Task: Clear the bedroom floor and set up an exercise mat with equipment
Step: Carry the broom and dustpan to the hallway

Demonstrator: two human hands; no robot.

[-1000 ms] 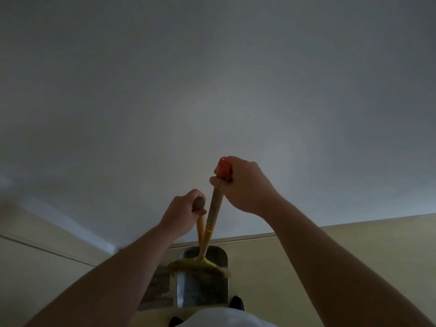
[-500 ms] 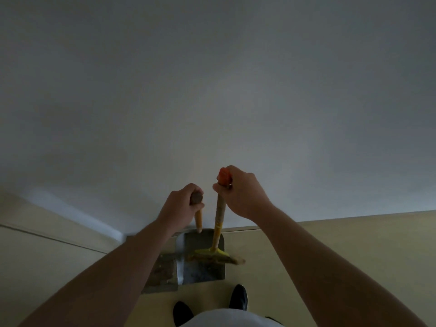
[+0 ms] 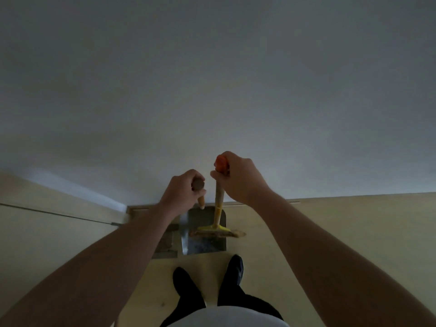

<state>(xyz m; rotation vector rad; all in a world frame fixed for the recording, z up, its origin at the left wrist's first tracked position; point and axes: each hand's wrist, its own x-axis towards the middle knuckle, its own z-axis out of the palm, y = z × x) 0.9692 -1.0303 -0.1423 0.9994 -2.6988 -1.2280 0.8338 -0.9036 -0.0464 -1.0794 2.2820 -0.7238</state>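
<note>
1. The left hand is curled round the top of the dustpan handle, whose dark end shows beside the thumb. The right hand is closed round the top of the broom handle, just under its orange cap. The fists sit side by side, near but not touching, the right one a little higher.
2. Both handles run almost straight down from the hands to the floor. Each long axis is close to upright.
3. The dustpan lies directly beneath the hands. Its back edge is at the foot of the wall, beyond the hands, and its open mouth faces the person's shoes on the near side.
4. The broom head lies crosswise over the pan, below the right hand, at right angles to its handle. Its right end reaches past the pan's right edge. I cannot tell whether the bristles touch the metal.
5. My reading is that this belongs to the floor-clearing part of the task; no mat or equipment is in view.
6. Each tool stands under its own hand, so a straight lift should bring them away together. If the pan tips towards the shoes, whatever it holds could spill from the open mouth.
</note>
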